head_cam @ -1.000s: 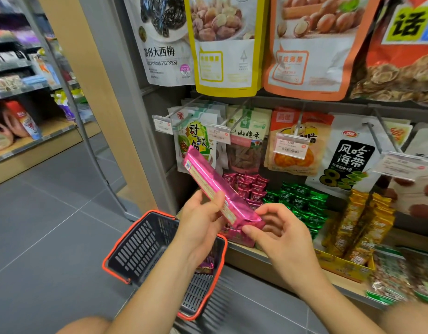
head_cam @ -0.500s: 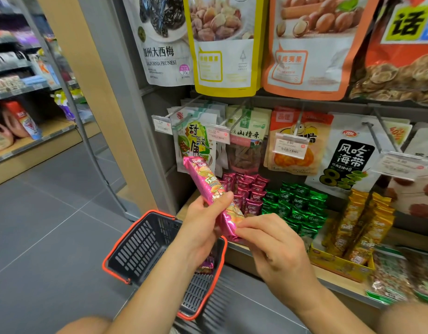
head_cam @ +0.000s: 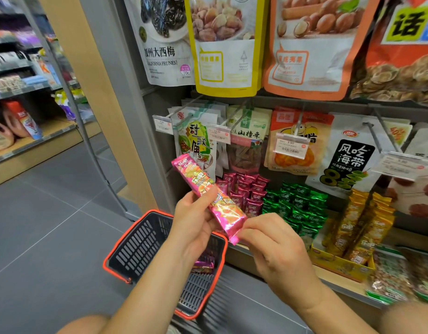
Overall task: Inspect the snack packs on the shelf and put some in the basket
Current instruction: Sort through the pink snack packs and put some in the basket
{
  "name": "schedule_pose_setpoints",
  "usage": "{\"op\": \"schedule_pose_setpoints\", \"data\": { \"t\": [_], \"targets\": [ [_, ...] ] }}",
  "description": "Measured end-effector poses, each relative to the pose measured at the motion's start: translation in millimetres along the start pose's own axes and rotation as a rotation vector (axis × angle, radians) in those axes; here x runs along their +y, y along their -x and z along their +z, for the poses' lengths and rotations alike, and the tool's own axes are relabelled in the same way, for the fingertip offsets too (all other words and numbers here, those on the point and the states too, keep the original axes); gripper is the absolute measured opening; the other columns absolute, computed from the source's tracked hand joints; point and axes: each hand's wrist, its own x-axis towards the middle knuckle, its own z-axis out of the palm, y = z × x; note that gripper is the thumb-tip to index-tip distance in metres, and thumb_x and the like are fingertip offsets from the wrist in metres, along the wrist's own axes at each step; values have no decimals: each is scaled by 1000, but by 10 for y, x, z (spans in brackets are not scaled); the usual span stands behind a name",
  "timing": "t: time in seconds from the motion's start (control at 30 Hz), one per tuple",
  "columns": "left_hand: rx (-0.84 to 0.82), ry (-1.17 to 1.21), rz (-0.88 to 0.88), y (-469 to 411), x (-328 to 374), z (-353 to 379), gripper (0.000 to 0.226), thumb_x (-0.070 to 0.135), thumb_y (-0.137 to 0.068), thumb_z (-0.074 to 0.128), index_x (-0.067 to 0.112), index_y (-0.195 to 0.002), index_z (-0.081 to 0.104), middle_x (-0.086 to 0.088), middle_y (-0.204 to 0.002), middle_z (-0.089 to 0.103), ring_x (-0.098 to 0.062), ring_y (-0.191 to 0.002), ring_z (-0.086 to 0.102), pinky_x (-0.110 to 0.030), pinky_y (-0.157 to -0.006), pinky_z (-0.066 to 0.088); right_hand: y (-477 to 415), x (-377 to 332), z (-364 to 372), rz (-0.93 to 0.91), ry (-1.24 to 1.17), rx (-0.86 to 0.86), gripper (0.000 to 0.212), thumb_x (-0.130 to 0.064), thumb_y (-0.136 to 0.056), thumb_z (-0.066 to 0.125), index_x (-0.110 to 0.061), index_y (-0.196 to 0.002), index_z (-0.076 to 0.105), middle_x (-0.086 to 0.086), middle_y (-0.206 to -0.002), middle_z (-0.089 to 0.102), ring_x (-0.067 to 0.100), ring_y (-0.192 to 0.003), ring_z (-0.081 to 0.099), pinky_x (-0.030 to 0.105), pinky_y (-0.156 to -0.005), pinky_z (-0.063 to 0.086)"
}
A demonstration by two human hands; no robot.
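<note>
The basket (head_cam: 145, 239) lies below the hands and holds a few pink packets (head_cam: 204, 263) at its bottom. The left hand (head_cam: 196, 219) has its grip curled round the middle of a pink pack (head_cam: 227, 209), which is tilted above the basket. The right hand (head_cam: 278, 247) pinches the pack's lower end. On the shelf (head_cam: 336, 280) stand magenta packs (head_cam: 246, 191) and green packs (head_cam: 297, 203). The yellow packs (head_cam: 360, 220) sit in a yellow box (head_cam: 340, 265).
</note>
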Motion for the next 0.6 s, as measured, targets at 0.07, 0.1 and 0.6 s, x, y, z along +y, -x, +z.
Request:
{"op": "schedule_pose_setpoints", "data": {
  "t": [0.07,0.1,0.6],
  "targets": [
    [-27,-135,27,2,12,-41,21,9,-93,62,9,-114,60,-8,-92,75,-24,-83,73,-39,-65,60,5,-13,-17,101,-174,-137,5,-18,-89,70,-15,-87,74,-7,-90,67,13,-83,61,29,-71,50],
    [-56,-234,46,-1,17,-64,23,8,-93,61,11,-116,61,-6,-95,75,-22,-86,73,-38,-69,60,7,-28,-31,204,-302,-170,5,-24,-88,70,-22,-85,72,-13,-87,66,8,-83,61,25,-71,49],
    [-627,-849,95,273,-102,-81,58,37,-88,68,43,-140,44,27,-106,67,11,-86,63,-9,-74,48,-153,446,-241,1096,-796,403,34,-17,-82,75,-37,-106,60,4,-102,70,14,-86,72,25,-58,57]
  ]
}}
